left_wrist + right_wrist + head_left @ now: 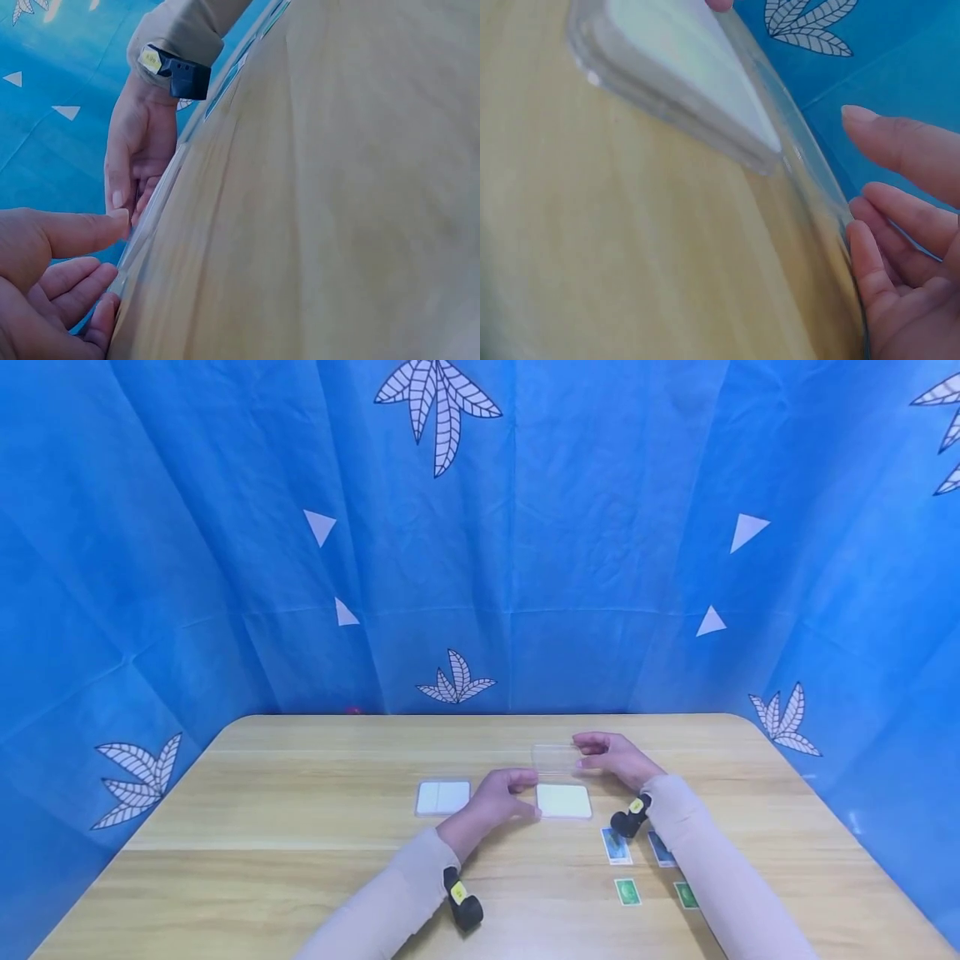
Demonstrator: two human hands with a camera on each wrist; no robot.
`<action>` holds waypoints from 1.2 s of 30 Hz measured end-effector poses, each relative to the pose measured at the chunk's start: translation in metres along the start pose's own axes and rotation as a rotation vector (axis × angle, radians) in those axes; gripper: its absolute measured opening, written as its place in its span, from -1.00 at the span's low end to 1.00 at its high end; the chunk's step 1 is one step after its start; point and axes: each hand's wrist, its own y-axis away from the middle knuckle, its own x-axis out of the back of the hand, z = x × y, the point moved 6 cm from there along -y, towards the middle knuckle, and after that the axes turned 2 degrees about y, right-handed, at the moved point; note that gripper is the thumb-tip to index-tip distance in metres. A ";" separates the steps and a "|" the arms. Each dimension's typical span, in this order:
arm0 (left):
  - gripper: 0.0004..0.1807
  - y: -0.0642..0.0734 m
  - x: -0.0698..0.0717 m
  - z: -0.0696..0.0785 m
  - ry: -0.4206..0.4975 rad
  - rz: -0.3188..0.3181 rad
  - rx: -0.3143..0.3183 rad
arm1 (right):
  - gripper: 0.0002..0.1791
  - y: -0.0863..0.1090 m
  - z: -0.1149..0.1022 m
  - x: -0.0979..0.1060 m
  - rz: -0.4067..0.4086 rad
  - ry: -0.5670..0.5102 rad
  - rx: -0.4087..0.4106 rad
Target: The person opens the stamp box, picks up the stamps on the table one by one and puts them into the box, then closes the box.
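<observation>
In the head view, a clear plastic case with a pale, whitish insert (564, 802) lies flat on the table. My left hand (498, 797) is at its left end, thumb by the near corner and fingers by the far one. Just behind the case lies a transparent lid (553, 760), faint against the wood. At the lid's right edge is my right hand (611, 756), with thumb and fingers apart and nothing between them. The right wrist view shows those relaxed fingers (870, 262) beside the case's rounded corner.
Left of the left hand lies a second clear case (442, 797) with a white, divided insert. Two blue cards (617, 847) and two green cards (627, 892) lie near the right forearm, partly covered by it. A blue curtain (525, 568) hangs behind the wooden table (300, 893).
</observation>
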 end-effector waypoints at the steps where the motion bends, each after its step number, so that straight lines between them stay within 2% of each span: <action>1: -0.36 0.000 0.001 0.001 0.009 -0.001 0.000 | -0.32 0.000 0.000 0.000 0.002 -0.004 -0.003; 7: -0.37 0.000 0.006 0.001 0.073 -0.005 -0.013 | -0.35 0.002 -0.005 -0.002 -0.022 -0.025 0.010; 15: -0.38 0.001 0.023 0.001 0.146 -0.024 -0.058 | -0.35 0.005 -0.021 -0.014 -0.051 -0.060 0.027; 17: -0.39 0.006 0.030 0.008 0.151 -0.024 -0.070 | -0.37 0.005 -0.027 -0.020 -0.047 -0.066 0.033; 22: -0.41 0.012 0.053 0.010 0.133 -0.004 -0.075 | -0.39 0.007 -0.039 -0.036 -0.058 -0.063 0.069; 29: -0.42 0.026 0.084 -0.002 0.107 0.020 -0.069 | -0.44 0.010 -0.050 -0.061 -0.055 -0.053 0.103; 36: -0.44 0.042 0.108 -0.012 0.102 0.059 -0.046 | -0.43 0.011 -0.062 -0.091 -0.069 -0.030 0.113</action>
